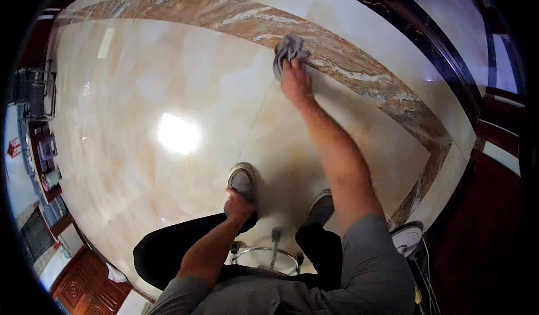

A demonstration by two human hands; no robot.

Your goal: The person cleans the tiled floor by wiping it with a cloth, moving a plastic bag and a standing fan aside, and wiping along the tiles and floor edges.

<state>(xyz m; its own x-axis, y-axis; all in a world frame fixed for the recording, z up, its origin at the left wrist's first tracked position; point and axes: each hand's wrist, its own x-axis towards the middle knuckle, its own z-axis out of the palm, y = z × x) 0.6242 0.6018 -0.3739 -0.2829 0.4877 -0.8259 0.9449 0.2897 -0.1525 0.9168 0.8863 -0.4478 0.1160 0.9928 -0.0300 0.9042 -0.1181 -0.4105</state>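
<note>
The right hand (296,81) is partly closed, its fingers gripping a crumpled grey cloth (289,51). The cloth lies just beyond those fingertips, at the edge of the brown marbled band (252,20) in the glossy floor (140,90). Nearer the body, the left hand (238,205) is bent against the left shoe (242,180); how tightly its fingers close cannot be told. The right shoe (321,207) is to that hand's right, well apart.

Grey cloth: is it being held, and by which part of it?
Yes, the right hand holds the cloth by its near end, the rest bunched beyond the fingers.
</note>
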